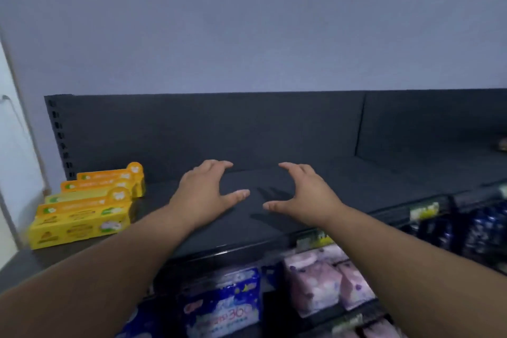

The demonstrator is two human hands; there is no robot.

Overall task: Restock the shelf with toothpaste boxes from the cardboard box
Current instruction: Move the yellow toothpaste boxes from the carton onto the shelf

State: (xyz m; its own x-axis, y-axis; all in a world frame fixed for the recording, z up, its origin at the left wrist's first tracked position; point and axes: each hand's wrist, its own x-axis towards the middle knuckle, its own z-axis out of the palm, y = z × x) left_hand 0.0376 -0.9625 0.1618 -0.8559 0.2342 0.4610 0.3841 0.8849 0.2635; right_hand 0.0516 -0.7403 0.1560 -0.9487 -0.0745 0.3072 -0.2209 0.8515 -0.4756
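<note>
Several yellow and orange toothpaste boxes (87, 206) lie side by side at the left end of the dark top shelf (343, 181). My left hand (208, 192) and my right hand (304, 192) hover over the bare middle of that shelf, thumbs facing each other with a gap between them. Both hands have spread, slightly curved fingers and hold nothing. The left hand is well to the right of the toothpaste boxes. The cardboard box is out of view.
The shelf's dark back panel (219, 129) rises behind the hands, with a slotted upright (59, 134) at its left. On the shelf below sit blue packets (225, 307), pink packets (326, 280) and dark blue packets (472, 230). A pale wall fills the top.
</note>
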